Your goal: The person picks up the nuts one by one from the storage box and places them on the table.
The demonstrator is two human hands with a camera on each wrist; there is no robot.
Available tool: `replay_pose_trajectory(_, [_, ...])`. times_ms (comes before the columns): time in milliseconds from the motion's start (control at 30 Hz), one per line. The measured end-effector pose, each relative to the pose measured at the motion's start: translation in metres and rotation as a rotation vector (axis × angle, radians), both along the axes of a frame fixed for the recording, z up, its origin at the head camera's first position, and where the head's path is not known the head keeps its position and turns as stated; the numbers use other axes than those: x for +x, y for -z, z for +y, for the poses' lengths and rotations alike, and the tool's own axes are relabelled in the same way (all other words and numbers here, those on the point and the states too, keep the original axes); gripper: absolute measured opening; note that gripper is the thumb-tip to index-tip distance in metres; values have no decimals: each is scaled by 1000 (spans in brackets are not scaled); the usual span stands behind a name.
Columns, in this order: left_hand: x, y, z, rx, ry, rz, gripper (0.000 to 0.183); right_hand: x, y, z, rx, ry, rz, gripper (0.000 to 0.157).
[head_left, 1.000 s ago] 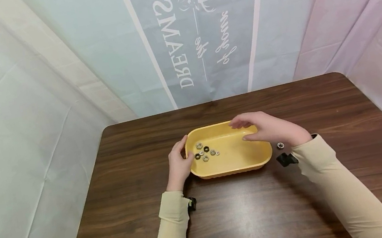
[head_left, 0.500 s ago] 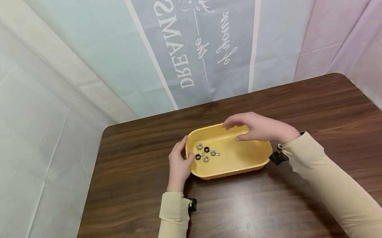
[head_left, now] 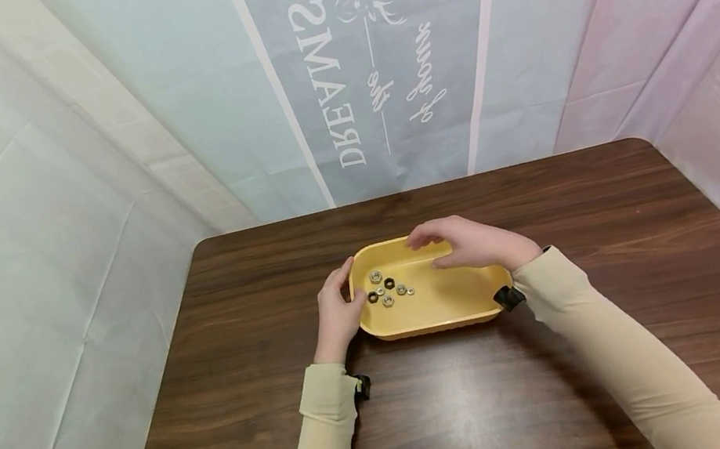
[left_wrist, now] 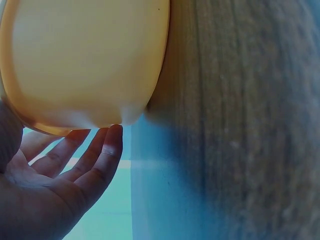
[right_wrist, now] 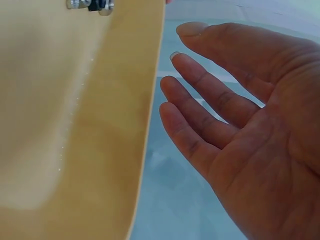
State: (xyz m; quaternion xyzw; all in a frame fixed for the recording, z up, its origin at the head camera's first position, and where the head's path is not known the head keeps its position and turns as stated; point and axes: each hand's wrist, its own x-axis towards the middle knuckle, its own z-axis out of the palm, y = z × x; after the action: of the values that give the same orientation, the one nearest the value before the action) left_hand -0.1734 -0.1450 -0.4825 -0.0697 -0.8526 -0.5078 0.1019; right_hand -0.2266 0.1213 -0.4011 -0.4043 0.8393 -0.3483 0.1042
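Observation:
A yellow rectangular plastic tray (head_left: 438, 307) with rounded corners sits on the table. My left hand (head_left: 338, 314) holds its left end, thumb over the rim and fingers along the outer wall; the left wrist view shows the fingertips against that wall (left_wrist: 90, 75). Inside, near the left end, lie several metal nuts, among them a large silver nut (head_left: 376, 276) and a black nut (head_left: 389, 283). Above the right half of the tray hovers my right hand (head_left: 470, 242). In the right wrist view its fingers are loosely bent, with nothing between them.
The tray stands on a dark wood-grain table (head_left: 264, 336). Behind the table's back edge hangs a printed cloth (head_left: 377, 70), and pale cloth walls rise on the left and right. A black wrist camera (head_left: 509, 298) overlaps the tray's right end in the head view.
My right hand has moved left over the tray. Its forearm now hides the loose silver nut seen earlier beside the tray's right end. My left hand and the nuts inside stay put.

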Motion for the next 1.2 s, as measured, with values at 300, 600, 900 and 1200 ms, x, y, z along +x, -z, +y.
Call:
replay_pose_trajectory(300, [1, 1, -1, 13, -3, -5, 57, -4, 8, -7, 43, -7, -12, 46])
replay_pose_trajectory(600, [2, 2, -1, 12, -7, -9, 58, -13, 12, -14, 74, -23, -17, 46])
replay_pose_trajectory(900, [2, 2, 0, 7, -4, 11, 57, -21, 18, -18, 87, -46, -42, 44])
replay_pose_trajectory(1200, [0, -1, 1, 28, 0, 0, 58, -23, 23, -21, 77, -70, -89, 45])
